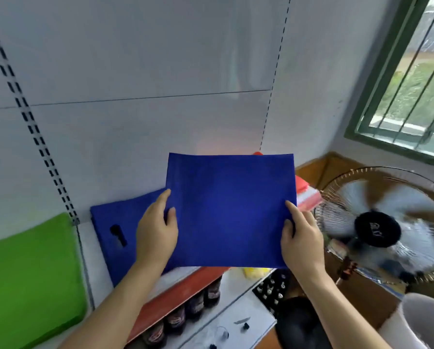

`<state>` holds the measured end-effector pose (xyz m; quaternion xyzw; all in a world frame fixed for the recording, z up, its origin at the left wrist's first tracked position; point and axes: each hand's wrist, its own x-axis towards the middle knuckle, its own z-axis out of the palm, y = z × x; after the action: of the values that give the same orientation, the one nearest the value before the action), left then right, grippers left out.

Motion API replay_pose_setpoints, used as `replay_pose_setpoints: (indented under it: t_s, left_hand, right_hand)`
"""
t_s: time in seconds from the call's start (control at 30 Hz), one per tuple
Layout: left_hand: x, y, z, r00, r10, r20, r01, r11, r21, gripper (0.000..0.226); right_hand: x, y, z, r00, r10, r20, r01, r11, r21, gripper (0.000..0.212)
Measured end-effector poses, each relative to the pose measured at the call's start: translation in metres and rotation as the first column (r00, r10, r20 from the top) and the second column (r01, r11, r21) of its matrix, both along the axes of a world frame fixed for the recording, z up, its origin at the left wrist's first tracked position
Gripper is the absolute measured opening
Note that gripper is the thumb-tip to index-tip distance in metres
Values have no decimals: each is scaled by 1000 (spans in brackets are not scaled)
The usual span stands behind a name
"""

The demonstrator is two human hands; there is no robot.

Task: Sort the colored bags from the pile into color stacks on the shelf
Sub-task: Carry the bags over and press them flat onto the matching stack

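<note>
Two hands are holding a blue bag [229, 210] flat above the shelf [95, 273].

The left hand [156, 233] is gripping the bag's edge at 9 o'clock, thumb on top and fingers curled under; the right hand [302, 239] is pinching the edge at 3 o'clock in the same way. A blue stack [117, 230] is lying on the shelf at 9 o'clock of the bag, partly under it. A green stack [29, 280] is sitting further toward 9 o'clock. Red bags [305, 192] are showing behind the bag at 2 o'clock. A fan [384, 227] is spinning at 3 o'clock. Bottles [185, 311] are standing under the shelf at 6 o'clock.
</note>
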<state>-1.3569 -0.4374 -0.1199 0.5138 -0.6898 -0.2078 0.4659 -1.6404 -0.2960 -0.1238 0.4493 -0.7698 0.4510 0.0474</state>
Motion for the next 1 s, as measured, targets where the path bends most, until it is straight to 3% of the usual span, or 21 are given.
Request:
replay_pose_setpoints:
  t_s: [0.27, 0.47, 0.63, 0.83, 1.0]
  left_hand:
    - [50, -3, -4, 909, 403, 105, -407, 913, 21, 46]
    - [77, 11, -9, 797, 525, 299, -565, 823, 59, 45]
    - [88, 11, -12, 703, 516, 490, -627, 775, 84, 48]
    - [81, 7, -16, 709, 434, 556, -597, 789, 146, 50]
    - [81, 1, -16, 704, 362, 611, -583, 786, 206, 48]
  right_hand:
    - [16, -116, -1, 909, 418, -14, -416, 907, 71, 49]
    - [44, -157, -5, 801, 598, -10, -587, 788, 186, 50]
    - [62, -178, -12, 777, 627, -52, -576, 742, 344, 50]
    - [65, -186, -17, 760, 605, -238, -451, 755, 477, 49]
    - [67, -187, -21, 745, 630, -220, -401, 687, 606, 62]
